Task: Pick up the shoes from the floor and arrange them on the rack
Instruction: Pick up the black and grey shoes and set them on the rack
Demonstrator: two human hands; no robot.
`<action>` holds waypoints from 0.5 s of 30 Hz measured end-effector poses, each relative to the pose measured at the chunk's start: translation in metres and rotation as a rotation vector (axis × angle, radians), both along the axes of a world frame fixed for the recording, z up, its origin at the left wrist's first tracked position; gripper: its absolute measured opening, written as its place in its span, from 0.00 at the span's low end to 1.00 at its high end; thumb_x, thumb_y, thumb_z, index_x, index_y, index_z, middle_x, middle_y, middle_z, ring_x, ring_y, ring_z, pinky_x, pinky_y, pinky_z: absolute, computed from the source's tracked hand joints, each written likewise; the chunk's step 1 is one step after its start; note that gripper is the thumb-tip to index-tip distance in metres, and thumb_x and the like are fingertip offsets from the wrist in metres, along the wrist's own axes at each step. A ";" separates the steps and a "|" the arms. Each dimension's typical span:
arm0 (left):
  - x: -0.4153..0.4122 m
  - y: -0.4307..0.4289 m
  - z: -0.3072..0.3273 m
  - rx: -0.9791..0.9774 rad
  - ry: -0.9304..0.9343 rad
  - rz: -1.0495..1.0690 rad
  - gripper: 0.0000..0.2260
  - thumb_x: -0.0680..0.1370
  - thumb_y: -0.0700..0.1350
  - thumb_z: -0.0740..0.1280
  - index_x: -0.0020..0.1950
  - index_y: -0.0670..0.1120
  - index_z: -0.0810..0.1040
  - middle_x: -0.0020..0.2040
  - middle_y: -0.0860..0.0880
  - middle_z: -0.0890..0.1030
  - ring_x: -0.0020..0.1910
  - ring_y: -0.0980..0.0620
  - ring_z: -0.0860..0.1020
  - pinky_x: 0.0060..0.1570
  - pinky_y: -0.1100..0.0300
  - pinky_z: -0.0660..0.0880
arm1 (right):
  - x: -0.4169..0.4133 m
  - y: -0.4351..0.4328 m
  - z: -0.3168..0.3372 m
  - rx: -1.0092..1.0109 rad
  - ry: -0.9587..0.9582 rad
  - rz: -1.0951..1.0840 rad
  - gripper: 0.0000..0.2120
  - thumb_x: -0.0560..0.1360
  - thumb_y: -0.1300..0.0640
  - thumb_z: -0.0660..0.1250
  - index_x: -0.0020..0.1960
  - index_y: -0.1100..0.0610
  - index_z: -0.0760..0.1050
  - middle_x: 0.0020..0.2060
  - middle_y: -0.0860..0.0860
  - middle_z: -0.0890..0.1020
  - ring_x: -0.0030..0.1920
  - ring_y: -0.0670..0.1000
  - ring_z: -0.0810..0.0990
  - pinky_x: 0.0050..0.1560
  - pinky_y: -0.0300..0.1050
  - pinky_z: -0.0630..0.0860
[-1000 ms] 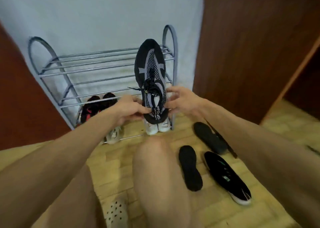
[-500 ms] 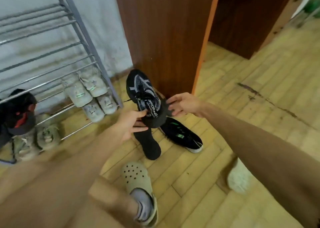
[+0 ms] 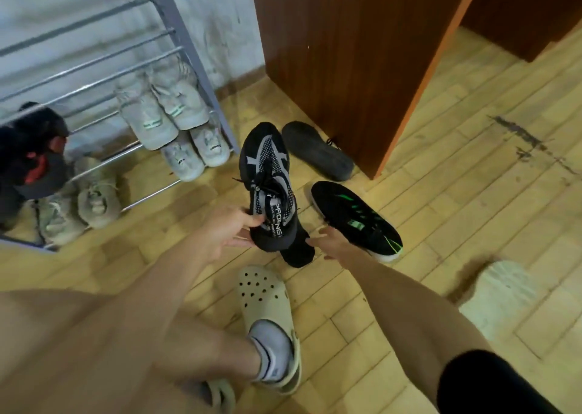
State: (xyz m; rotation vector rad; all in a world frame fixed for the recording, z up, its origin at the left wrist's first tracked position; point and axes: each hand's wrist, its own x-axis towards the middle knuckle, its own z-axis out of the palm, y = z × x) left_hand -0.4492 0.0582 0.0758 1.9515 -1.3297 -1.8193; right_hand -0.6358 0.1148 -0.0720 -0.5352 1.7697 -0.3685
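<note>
One second before, both hands held the black-and-grey sneaker (image 3: 269, 183) upright in front of the rack (image 3: 189, 62). Half a second before, both were on it but low over the floor (image 3: 441, 224), right of the rack. At this moment only the left hand (image 3: 225, 234) kept it, fingers (image 3: 252, 220) curled round the heel and collar, toe pointing away. The right hand (image 3: 335, 245) had let go and lay open, fingers spread and holding nothing, just beside the black-and-green sneaker (image 3: 356, 216) and a dark shoe (image 3: 299, 253) partly hidden under the held one. An overturned black shoe (image 3: 316, 150) lay farther off by the cabinet (image 3: 346, 51). The held sneaker was therefore not yet on the rack. The move probably served to collect a second shoe first; which one could not be determined.
</note>
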 end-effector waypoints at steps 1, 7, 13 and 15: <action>0.003 -0.002 -0.002 -0.002 -0.017 0.017 0.03 0.75 0.37 0.69 0.47 0.43 0.78 0.48 0.44 0.83 0.47 0.44 0.81 0.50 0.50 0.79 | 0.010 -0.002 -0.007 0.018 -0.002 0.013 0.33 0.75 0.52 0.70 0.75 0.59 0.60 0.70 0.55 0.69 0.66 0.57 0.72 0.60 0.51 0.75; 0.007 -0.005 -0.012 -0.002 0.022 0.217 0.06 0.75 0.37 0.70 0.49 0.42 0.75 0.46 0.45 0.79 0.44 0.45 0.80 0.51 0.50 0.78 | 0.028 -0.016 -0.025 -0.016 0.090 0.110 0.26 0.67 0.59 0.77 0.62 0.61 0.75 0.54 0.56 0.81 0.50 0.54 0.81 0.42 0.48 0.82; 0.008 -0.008 -0.022 -0.107 0.003 0.345 0.09 0.72 0.38 0.73 0.51 0.42 0.79 0.52 0.41 0.83 0.47 0.43 0.82 0.42 0.56 0.78 | 0.003 -0.007 -0.002 -0.376 0.859 0.521 0.25 0.70 0.59 0.71 0.66 0.54 0.70 0.59 0.53 0.74 0.61 0.54 0.71 0.54 0.50 0.75; 0.009 -0.006 -0.022 -0.125 -0.007 0.345 0.09 0.72 0.38 0.73 0.52 0.41 0.80 0.52 0.41 0.83 0.49 0.42 0.82 0.44 0.55 0.78 | -0.003 0.007 -0.006 -0.431 0.999 0.555 0.26 0.72 0.62 0.68 0.68 0.55 0.67 0.62 0.54 0.71 0.62 0.55 0.69 0.61 0.51 0.71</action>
